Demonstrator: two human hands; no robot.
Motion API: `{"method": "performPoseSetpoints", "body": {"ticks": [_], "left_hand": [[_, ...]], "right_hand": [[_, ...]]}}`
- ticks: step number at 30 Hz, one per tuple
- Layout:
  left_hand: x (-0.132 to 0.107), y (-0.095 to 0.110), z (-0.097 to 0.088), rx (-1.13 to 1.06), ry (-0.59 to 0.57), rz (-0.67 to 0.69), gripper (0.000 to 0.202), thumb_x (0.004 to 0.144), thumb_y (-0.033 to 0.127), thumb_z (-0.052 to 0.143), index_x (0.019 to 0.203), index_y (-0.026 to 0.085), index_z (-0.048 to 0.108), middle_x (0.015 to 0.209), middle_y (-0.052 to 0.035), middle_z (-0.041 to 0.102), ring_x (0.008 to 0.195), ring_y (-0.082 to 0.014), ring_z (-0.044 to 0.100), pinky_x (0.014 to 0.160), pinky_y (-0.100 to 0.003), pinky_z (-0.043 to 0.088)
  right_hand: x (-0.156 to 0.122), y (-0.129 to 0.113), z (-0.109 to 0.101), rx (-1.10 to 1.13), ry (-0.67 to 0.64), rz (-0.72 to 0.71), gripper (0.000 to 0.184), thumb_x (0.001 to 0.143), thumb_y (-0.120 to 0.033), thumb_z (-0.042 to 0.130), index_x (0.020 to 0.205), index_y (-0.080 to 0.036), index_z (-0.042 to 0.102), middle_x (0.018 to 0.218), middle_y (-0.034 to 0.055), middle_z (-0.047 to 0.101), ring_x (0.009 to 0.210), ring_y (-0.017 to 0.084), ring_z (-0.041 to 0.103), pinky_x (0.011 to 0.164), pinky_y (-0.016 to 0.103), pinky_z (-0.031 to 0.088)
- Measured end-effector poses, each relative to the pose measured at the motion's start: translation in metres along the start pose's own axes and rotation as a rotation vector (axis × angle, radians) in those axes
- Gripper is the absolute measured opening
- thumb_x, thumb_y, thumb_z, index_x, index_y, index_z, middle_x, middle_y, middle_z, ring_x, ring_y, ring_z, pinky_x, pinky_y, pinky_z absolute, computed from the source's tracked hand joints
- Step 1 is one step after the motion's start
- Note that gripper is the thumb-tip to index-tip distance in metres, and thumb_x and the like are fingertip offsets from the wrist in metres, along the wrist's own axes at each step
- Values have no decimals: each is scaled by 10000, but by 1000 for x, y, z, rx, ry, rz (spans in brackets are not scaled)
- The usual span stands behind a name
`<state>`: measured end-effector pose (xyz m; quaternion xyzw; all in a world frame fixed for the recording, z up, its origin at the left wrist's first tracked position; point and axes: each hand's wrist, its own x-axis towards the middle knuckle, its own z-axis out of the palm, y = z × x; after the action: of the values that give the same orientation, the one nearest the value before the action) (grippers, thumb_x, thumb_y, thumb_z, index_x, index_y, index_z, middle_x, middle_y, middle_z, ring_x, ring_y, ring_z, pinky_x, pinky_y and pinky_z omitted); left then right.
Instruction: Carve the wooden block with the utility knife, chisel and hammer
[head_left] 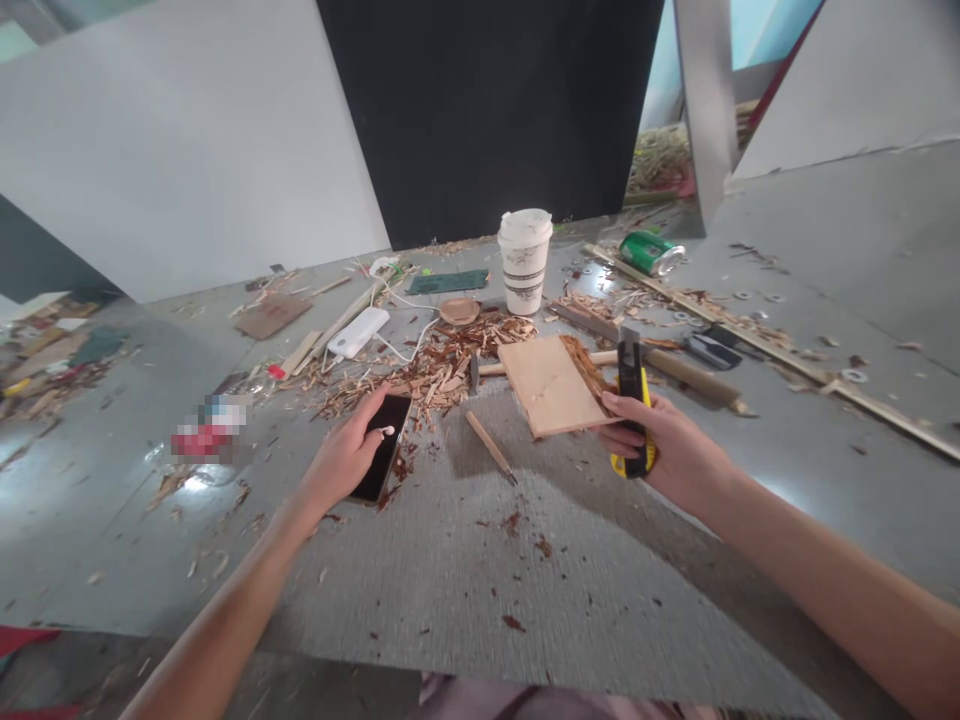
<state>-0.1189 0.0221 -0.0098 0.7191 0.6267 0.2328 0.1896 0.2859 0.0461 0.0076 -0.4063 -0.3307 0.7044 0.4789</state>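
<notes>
My left hand (351, 448) is around the left edge of a dark-screened smartphone (384, 465), low over the table. By the thumb, over the screen, is a small white piece (387, 431) like an earbud. In my right hand (679, 455) are a yellow and black utility knife (632, 395), held upright, and a thin square wooden board (551, 385), pinched by its corner. Rough brown wood shows along the board's far right edge. Between my hands a wooden-handled carving tool (489, 446) lies on the grey table. Behind the board is a partly hidden hammer (475, 373).
Wood shavings (442, 365) cover the middle. Behind them stand a lidded paper cup (523, 265) and a white power bank (358, 333) with a cable. A green can (651, 253) lies on its side near a long wooden strip (825, 380). Upright panels (495, 110) rise behind.
</notes>
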Motion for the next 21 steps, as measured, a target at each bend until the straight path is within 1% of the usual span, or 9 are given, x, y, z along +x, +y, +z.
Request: {"method": "performPoseSetpoints", "body": {"ticks": [4, 6, 8, 11, 13, 15, 18, 20, 21], "left_hand": [[-2, 2, -3, -63, 16, 17, 630, 992, 252, 429, 1619, 227, 375, 1651, -100, 460, 1527, -245, 440, 1288, -485, 306], [-3, 5, -5, -66, 15, 9, 603, 998, 267, 447, 1598, 225, 402, 1636, -103, 481, 1510, -255, 464, 1278, -498, 321], [-6, 13, -7, -59, 65, 15, 562, 999, 274, 472, 1559, 238, 451, 1629, -91, 490, 1508, -259, 463, 1278, -494, 319], [-13, 39, -5, -111, 236, 42, 452, 989, 278, 534, 1440, 257, 563, 1590, -72, 533, 1508, -274, 450, 1292, -490, 282], [-19, 68, 3, -325, 297, 8, 361, 980, 323, 593, 1334, 258, 620, 1478, -80, 617, 1399, -288, 551, 1223, -480, 385], [-22, 101, 16, -718, 213, -66, 376, 967, 362, 638, 1326, 257, 597, 1425, -96, 636, 1360, -290, 575, 1163, -457, 446], [-17, 145, 43, -1286, -88, -221, 478, 937, 423, 673, 1357, 218, 574, 1387, -144, 656, 1329, -318, 602, 1075, -457, 518], [-10, 163, 61, -1472, -196, -315, 532, 892, 459, 728, 1333, 196, 586, 1368, -155, 676, 1238, -320, 665, 1015, -450, 558], [-5, 169, 69, -1506, -182, -359, 539, 871, 430, 760, 1329, 201, 591, 1376, -145, 677, 1231, -316, 672, 999, -439, 570]], "right_hand": [[-1, 0, 1, -18, -3, 1, 446, 752, -364, 906, 750, -219, 484, 637, -76, 311, 547, 74, 199, 461, 231, 181], [-2, 0, 1, -8, -11, -2, 431, 759, -351, 902, 760, -218, 492, 654, -72, 321, 550, 73, 201, 465, 236, 172], [-2, 0, 1, -8, -20, 0, 420, 771, -346, 895, 766, -216, 496, 664, -71, 325, 550, 71, 199, 469, 241, 161], [-3, 1, 2, -43, -28, 4, 412, 782, -356, 891, 778, -212, 504, 674, -70, 329, 548, 67, 202, 473, 247, 150], [-4, 2, 4, -71, -36, 8, 417, 770, -365, 901, 787, -209, 514, 685, -69, 335, 544, 61, 215, 476, 247, 149], [-6, 3, 8, -103, -51, 18, 440, 749, -381, 914, 781, -208, 510, 685, -70, 342, 539, 57, 234, 480, 246, 147], [-10, 6, 14, -176, -86, 10, 484, 745, -441, 906, 755, -212, 480, 655, -71, 358, 534, 62, 274, 485, 246, 159], [-13, 9, 16, -256, -107, -24, 496, 764, -492, 881, 740, -216, 469, 624, -69, 383, 530, 71, 302, 486, 247, 183], [-15, 10, 17, -311, -119, -45, 494, 781, -520, 860, 731, -216, 474, 607, -65, 400, 527, 76, 314, 485, 248, 196]]}}
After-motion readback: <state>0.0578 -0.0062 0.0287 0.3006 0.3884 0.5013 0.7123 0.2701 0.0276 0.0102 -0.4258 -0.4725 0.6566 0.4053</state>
